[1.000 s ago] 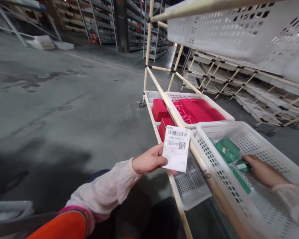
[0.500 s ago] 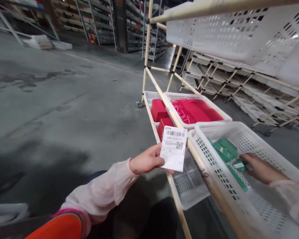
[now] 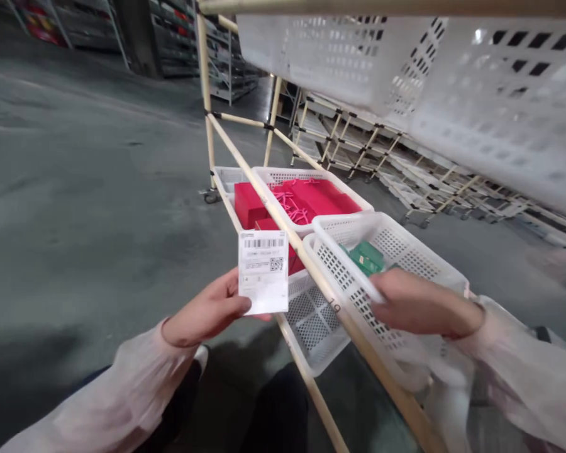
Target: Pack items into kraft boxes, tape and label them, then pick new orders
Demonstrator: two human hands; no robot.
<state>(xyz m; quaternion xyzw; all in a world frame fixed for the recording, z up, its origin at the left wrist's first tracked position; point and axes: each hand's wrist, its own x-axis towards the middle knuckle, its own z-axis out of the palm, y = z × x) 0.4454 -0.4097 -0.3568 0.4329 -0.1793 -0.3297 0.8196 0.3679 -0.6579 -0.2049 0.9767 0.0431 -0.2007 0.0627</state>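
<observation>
My left hand [image 3: 217, 305] holds a white paper label slip [image 3: 264, 270], printed with a barcode and a QR code, pinched between thumb and fingers. On the right, my right hand [image 3: 417, 302] is blurred, its fingers curled over the near rim of a white perforated basket [image 3: 429, 261]. Small green boxes [image 3: 366, 258] lie inside that basket, partly hidden behind the hand. Behind the slip, red boxes [image 3: 249, 204] sit in a lower basket, partly covered by it.
Red bags with pink cords [image 3: 311, 198] fill another white basket. A cream pipe rail [image 3: 306, 258] marked 19 crosses between my hands. Large white crates [image 3: 358, 69] hang overhead on the rack. More pipe racks [image 3: 358, 138] stand behind, with grey floor [image 3: 99, 189] to the left.
My right hand has left the green box inside the basket and come back to the near rim. My left hand still holds the slip. The view has shifted to the right.
</observation>
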